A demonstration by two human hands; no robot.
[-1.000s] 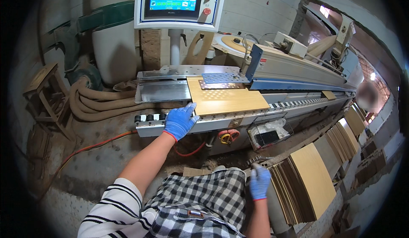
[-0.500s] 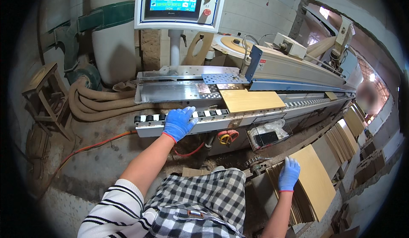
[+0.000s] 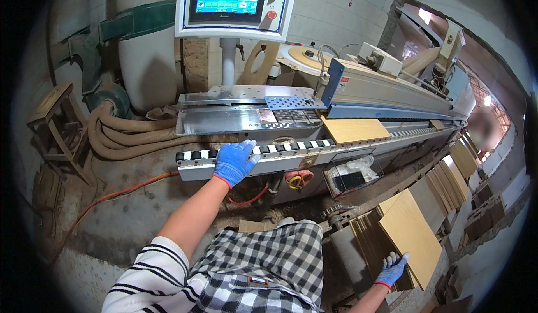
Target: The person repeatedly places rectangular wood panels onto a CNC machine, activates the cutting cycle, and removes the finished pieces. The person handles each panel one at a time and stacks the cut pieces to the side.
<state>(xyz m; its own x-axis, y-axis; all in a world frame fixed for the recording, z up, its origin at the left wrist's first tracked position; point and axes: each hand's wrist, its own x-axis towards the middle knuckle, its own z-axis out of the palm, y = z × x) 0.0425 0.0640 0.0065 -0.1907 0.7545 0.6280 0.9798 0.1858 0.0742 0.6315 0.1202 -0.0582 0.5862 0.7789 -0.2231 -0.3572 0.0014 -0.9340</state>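
Note:
My left hand (image 3: 235, 161) in a blue glove rests on the machine's roller rail (image 3: 280, 147), fingers apart and empty. To its right, a light wood-look board (image 3: 352, 131) lies on the infeed, beside the blue guard (image 3: 333, 89). My right hand (image 3: 395, 265), also gloved, grips the lower left edge of the top yellow board (image 3: 410, 234) on a stack (image 3: 367, 240) at the lower right; this board sits askew, slightly raised from the others.
A touchscreen panel (image 3: 227, 2) stands above the steel infeed table (image 3: 207, 122). Hoses (image 3: 112, 133) and a wooden stand (image 3: 53, 133) are at left. A basket (image 3: 350, 175) hangs below the machine. Further board stacks (image 3: 443, 184) line the right; a blurred person (image 3: 481, 131) is beyond.
The board on the machine has travelled right, away from my left hand, which stays in place. My right hand has moved right and down onto the stack and shifted its top board.

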